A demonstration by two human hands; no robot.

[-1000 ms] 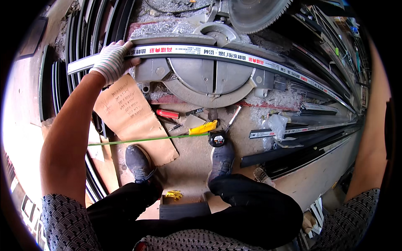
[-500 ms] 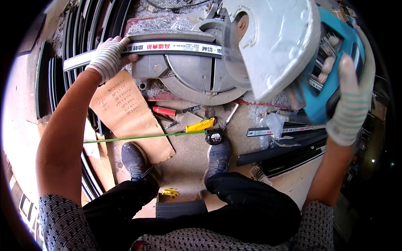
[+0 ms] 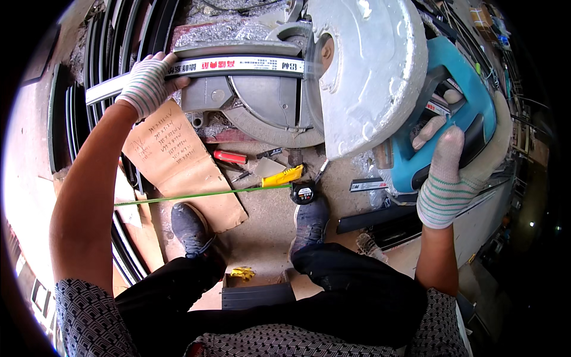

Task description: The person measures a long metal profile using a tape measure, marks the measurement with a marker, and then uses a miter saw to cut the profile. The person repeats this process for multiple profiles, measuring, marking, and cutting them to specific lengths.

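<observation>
In a striped white glove, my left hand (image 3: 147, 85) is closed around a long white-and-black metal profile (image 3: 238, 64) with a printed film. The profile lies along the fence of a mitre saw's grey table (image 3: 262, 98); its right end passes behind the saw's guard. My gloved right hand (image 3: 449, 172) is wrapped around the blue handle (image 3: 410, 134) of the saw, with some fingers showing through the handle's opening. A big pale blade guard (image 3: 372, 77) hides the blade and the spot where the profile passes under it.
Near my shoes lie a tape measure (image 3: 303, 191) with its green blade drawn out leftward, a yellow utility knife (image 3: 282, 177), a red-handled tool (image 3: 231, 157) and a cardboard sheet (image 3: 178, 160) with handwriting. Dark profiles (image 3: 380, 220) lie at right; more are stacked at left. Metal shavings surround the saw.
My right hand and the saw head have come down and to the left, the handle tilting with them. The left hand keeps its hold on the profile; the view has shifted slightly.
</observation>
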